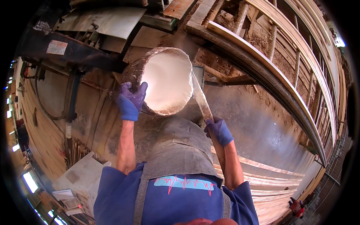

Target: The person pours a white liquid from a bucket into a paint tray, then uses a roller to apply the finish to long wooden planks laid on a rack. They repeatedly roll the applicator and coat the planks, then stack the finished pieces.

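A round bucket (135, 68) crusted with brownish residue is in front of me, its mouth turned toward me. Inside it is a smooth whitish liquid or paste (168, 83). My left hand (132, 100), in a purple-blue glove, grips the bucket's left rim, thumb over the edge and fingers on the outer side. In my right hand (220, 131), gloved alike, is a long flat wooden stick (202, 104). Its far end is beside the bucket's right rim; whether they touch I cannot tell. The stick's near end runs back along my right forearm.
A dark metal machine beam (86, 52) stands at the left, with a hose and post below it. A long frame with wooden strips (262, 63) curves along the right. Stacked boards (273, 195) lie at the lower right, and a pale box-like cabinet (80, 172) at the lower left.
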`<state>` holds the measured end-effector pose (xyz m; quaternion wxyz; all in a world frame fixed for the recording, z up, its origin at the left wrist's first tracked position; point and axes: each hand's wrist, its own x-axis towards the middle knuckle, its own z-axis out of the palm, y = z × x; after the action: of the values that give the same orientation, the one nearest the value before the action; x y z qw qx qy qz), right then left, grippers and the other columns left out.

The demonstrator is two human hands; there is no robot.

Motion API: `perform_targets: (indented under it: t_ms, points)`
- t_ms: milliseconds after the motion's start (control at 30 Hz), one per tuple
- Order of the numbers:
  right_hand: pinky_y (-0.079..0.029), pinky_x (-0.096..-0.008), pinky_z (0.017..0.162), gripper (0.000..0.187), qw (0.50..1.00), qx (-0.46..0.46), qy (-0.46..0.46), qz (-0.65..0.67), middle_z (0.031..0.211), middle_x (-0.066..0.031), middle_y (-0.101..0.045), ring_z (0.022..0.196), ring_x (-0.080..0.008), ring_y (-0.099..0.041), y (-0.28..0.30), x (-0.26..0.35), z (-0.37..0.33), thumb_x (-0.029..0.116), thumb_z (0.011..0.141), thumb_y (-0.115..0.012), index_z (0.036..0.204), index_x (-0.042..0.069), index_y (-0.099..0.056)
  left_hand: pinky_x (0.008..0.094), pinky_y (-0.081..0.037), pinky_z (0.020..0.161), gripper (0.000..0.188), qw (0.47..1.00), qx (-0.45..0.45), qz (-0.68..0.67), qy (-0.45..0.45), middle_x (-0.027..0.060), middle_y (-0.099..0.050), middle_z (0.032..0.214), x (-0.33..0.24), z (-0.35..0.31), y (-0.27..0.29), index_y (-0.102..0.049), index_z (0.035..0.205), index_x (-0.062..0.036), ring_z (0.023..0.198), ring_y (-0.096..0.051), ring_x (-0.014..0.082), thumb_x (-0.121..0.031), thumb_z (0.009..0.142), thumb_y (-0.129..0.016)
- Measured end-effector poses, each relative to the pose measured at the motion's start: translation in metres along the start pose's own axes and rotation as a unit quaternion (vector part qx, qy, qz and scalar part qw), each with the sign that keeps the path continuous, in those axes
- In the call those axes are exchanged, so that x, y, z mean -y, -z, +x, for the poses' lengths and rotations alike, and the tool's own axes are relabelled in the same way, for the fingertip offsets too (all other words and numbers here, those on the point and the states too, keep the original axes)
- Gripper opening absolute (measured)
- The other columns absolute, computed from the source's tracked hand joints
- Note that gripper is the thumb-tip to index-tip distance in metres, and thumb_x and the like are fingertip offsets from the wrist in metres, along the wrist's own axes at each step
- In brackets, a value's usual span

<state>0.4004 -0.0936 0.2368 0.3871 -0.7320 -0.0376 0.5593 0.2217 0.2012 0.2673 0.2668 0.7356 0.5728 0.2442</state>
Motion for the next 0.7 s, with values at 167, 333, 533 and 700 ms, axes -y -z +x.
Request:
perform_targets:
  t_ms: [167,333,533,700]
  points:
    - [-0.047,-0.0307,0.049,0.029,0.999,0.005,0.016,0.027,0.067,-0.0092,-0.061,0.053,-0.0159,-0.057,-0.021,0.001,0.009,0.025,0.093,-0.055,0.098,-0.003,-0.058,0.0379,-0.050,0.083,0.074,0.999,0.012,-0.015,0.045,0.0262,-0.067,0.100,0.029,-0.007,0.013,-0.058,0.111,0.0124,0.093,-0.066,0.0298,-0.046,0.071,-0.079]
    - [-0.047,-0.0298,0.048,0.026,0.995,0.039,0.068,0.058,0.068,-0.0085,-0.061,0.053,-0.0149,-0.057,-0.052,0.000,0.033,0.025,0.093,-0.055,0.097,-0.001,-0.058,0.0374,-0.050,0.085,0.076,0.996,-0.003,0.016,0.088,0.0281,-0.066,0.104,0.053,-0.015,0.022,-0.057,0.114,0.0129,0.097,-0.065,0.0302,-0.046,0.071,-0.079]
    - [-0.047,-0.0297,0.049,0.025,0.983,0.063,0.086,0.149,0.069,-0.0078,-0.061,0.052,-0.0151,-0.056,-0.103,-0.020,0.067,0.024,0.093,-0.055,0.096,0.000,-0.058,0.0348,-0.050,0.074,0.064,0.980,0.037,-0.071,0.184,0.0156,-0.065,0.092,0.108,0.006,0.019,-0.060,0.102,0.0115,0.084,-0.060,0.0206,-0.042,0.073,-0.079]
    - [-0.049,-0.0291,0.053,0.026,0.991,0.014,0.080,0.104,0.071,-0.0078,-0.062,0.057,-0.0145,-0.058,-0.139,-0.009,0.039,0.025,0.094,-0.055,0.097,-0.001,-0.057,0.0302,-0.047,0.052,0.046,0.950,0.121,-0.185,0.222,0.0065,-0.062,0.073,0.189,0.040,-0.011,-0.063,0.089,0.0041,0.061,-0.056,0.0120,-0.036,0.075,-0.080]
